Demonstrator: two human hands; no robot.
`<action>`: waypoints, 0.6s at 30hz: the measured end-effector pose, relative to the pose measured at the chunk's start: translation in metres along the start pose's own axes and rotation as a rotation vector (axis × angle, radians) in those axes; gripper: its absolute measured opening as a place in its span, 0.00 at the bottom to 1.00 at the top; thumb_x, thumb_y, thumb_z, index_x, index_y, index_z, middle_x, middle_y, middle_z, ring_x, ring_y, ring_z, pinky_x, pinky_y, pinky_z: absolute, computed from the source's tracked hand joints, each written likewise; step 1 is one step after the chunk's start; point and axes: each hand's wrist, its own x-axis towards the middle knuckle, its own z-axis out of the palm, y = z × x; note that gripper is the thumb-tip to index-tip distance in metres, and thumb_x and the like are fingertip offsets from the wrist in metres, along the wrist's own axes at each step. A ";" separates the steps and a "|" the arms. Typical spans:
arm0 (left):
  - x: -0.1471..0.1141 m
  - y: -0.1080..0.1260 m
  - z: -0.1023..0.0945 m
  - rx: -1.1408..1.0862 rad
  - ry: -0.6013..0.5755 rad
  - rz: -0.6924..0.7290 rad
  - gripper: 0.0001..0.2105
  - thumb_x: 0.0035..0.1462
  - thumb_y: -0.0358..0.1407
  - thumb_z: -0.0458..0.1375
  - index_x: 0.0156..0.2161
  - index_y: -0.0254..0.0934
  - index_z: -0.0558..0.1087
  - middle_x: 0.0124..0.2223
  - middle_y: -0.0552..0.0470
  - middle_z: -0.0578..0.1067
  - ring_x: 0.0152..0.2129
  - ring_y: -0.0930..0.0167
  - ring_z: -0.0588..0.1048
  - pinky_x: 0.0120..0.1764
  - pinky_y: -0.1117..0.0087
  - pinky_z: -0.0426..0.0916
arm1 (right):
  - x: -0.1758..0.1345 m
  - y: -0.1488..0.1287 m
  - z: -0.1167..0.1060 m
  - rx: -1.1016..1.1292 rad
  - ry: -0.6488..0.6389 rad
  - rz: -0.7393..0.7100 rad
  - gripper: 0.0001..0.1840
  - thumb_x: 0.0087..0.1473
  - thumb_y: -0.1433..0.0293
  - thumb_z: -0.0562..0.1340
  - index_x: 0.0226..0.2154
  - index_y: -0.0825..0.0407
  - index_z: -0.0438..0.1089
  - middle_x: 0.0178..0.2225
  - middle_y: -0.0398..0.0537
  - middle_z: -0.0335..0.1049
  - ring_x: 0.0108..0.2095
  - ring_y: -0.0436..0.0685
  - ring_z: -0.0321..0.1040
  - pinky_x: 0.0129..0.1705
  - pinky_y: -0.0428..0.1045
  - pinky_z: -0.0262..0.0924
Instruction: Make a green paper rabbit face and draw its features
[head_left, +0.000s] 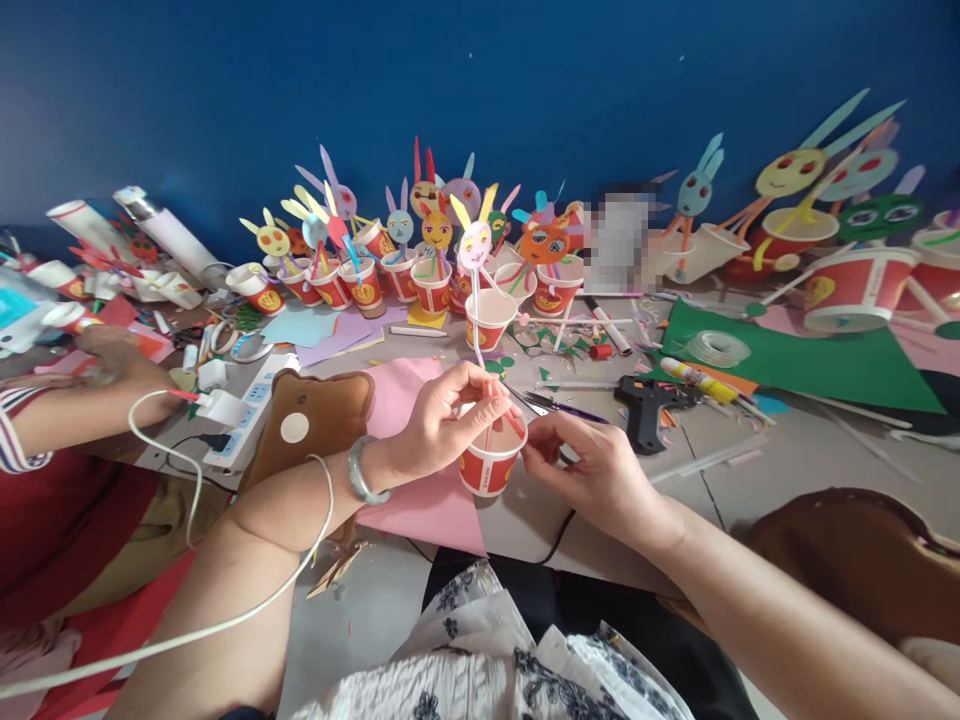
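A red and white paper cup (491, 477) stands upright on the table between my hands. My left hand (442, 425) is closed above its mouth, thumb and forefinger pinching a thin orange-red straw (495, 392) that reaches down into it. At the cup's right side, my right hand (600, 475) has its fingertips closed at the rim; the exact contact is partly hidden. Just behind stands another paper cup (491, 325), with a paper rabbit face (474, 245) and a white straw rising by it.
Cups with paper rabbit figures (435, 230) line the blue wall. A black glue gun (646, 412), clear tape roll (718, 348), and green paper (810, 355) lie right. Pink paper (450, 520), a brown pouch (311, 425), power strip (247, 410) and another person's hand (124, 365) are left.
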 end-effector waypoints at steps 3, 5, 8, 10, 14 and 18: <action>0.001 0.003 -0.001 -0.011 -0.025 -0.031 0.13 0.67 0.46 0.61 0.38 0.38 0.69 0.37 0.51 0.79 0.33 0.73 0.80 0.43 0.68 0.75 | 0.000 0.005 -0.002 -0.089 -0.014 -0.142 0.05 0.62 0.72 0.61 0.34 0.50 0.71 0.25 0.44 0.74 0.24 0.49 0.67 0.28 0.45 0.63; 0.002 0.004 0.000 -0.038 -0.057 -0.047 0.13 0.67 0.46 0.61 0.38 0.38 0.69 0.36 0.52 0.78 0.33 0.73 0.79 0.39 0.70 0.74 | -0.001 0.010 -0.003 -0.159 -0.007 -0.219 0.05 0.63 0.73 0.60 0.36 0.50 0.71 0.27 0.45 0.75 0.25 0.50 0.69 0.29 0.46 0.64; 0.002 0.006 0.003 -0.102 -0.091 -0.086 0.16 0.65 0.48 0.63 0.36 0.38 0.69 0.33 0.54 0.75 0.30 0.74 0.77 0.33 0.73 0.72 | 0.000 0.015 -0.006 -0.236 -0.015 -0.255 0.08 0.63 0.76 0.58 0.37 0.49 0.71 0.30 0.47 0.77 0.28 0.52 0.72 0.32 0.47 0.66; 0.002 0.006 0.005 -0.121 -0.088 -0.098 0.17 0.63 0.50 0.64 0.35 0.38 0.69 0.32 0.54 0.74 0.29 0.75 0.75 0.32 0.74 0.72 | 0.000 0.017 -0.008 -0.249 -0.028 -0.259 0.08 0.62 0.77 0.58 0.36 0.48 0.71 0.31 0.47 0.78 0.29 0.52 0.72 0.33 0.47 0.66; 0.002 0.005 0.005 -0.068 -0.059 -0.066 0.16 0.65 0.49 0.62 0.36 0.38 0.69 0.31 0.55 0.73 0.29 0.75 0.74 0.34 0.73 0.72 | 0.002 0.012 -0.011 -0.195 -0.028 -0.234 0.05 0.64 0.73 0.60 0.37 0.49 0.71 0.29 0.46 0.76 0.26 0.51 0.71 0.30 0.46 0.65; 0.006 0.003 0.001 -0.110 -0.034 -0.066 0.14 0.66 0.47 0.62 0.38 0.38 0.69 0.35 0.54 0.75 0.33 0.74 0.78 0.38 0.73 0.74 | 0.002 0.007 -0.013 -0.141 -0.002 -0.143 0.05 0.65 0.70 0.60 0.38 0.49 0.72 0.28 0.45 0.76 0.25 0.51 0.72 0.30 0.46 0.66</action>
